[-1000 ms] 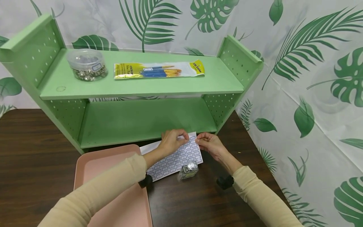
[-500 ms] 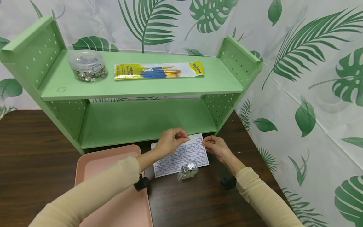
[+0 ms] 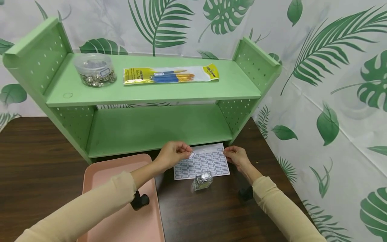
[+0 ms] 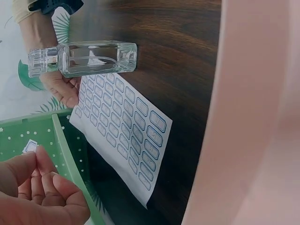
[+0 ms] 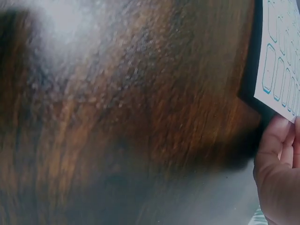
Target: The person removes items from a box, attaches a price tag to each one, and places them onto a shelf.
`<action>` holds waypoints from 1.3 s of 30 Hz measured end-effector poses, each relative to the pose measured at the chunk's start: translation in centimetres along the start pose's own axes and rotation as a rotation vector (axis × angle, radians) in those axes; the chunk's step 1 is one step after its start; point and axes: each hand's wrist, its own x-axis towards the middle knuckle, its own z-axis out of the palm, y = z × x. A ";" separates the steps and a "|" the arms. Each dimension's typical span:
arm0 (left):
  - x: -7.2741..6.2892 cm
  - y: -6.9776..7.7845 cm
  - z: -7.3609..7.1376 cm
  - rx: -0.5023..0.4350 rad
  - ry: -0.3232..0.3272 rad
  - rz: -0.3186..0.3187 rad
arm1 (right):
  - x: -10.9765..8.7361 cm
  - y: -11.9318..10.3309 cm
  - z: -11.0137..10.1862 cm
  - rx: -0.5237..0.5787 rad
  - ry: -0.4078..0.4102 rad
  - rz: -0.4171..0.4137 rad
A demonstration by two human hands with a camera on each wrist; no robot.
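My left hand (image 3: 171, 156) pinches a small blue-bordered label sticker (image 4: 30, 146) between thumb and forefinger, held apart from the sheet in the left wrist view. With thumb and fingers, my right hand (image 3: 238, 158) holds the right edge of a white label sheet (image 3: 208, 163) printed with rows of blue-framed labels. Along the sheet's upper edge runs a bare strip. A clear glass bottle (image 3: 202, 181) with a transparent cap stands upright just in front of the sheet. In the right wrist view, the fingers (image 5: 274, 136) grip the sheet near its corner.
A green two-tier shelf (image 3: 154, 95) stands behind the hands. On its top tier are a clear jar (image 3: 96, 75) of metallic pieces and a packet of paintbrushes (image 3: 170, 74). A pink tray (image 3: 145, 215) lies on the dark wooden table, under the left forearm.
The sheet has shifted right with my right hand. My left hand has moved left, and the label sticker between its fingertips has come away from the sheet. The bottle stays in place.
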 end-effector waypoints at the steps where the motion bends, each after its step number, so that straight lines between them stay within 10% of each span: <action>1: -0.1 0.0 0.0 0.000 -0.002 0.001 | 0.0 0.1 0.0 -0.017 0.001 -0.014; 10: -0.5 0.0 -0.4 0.017 0.000 0.014 | -1.2 -0.7 0.3 -0.135 0.064 -0.211; 20: -0.9 1.2 -0.1 0.035 -0.033 0.104 | -6.7 -5.4 3.7 -0.231 -0.145 -0.611; 39: -1.9 2.3 1.0 0.034 -0.024 0.212 | -9.7 -6.5 4.5 -0.328 -0.150 -0.664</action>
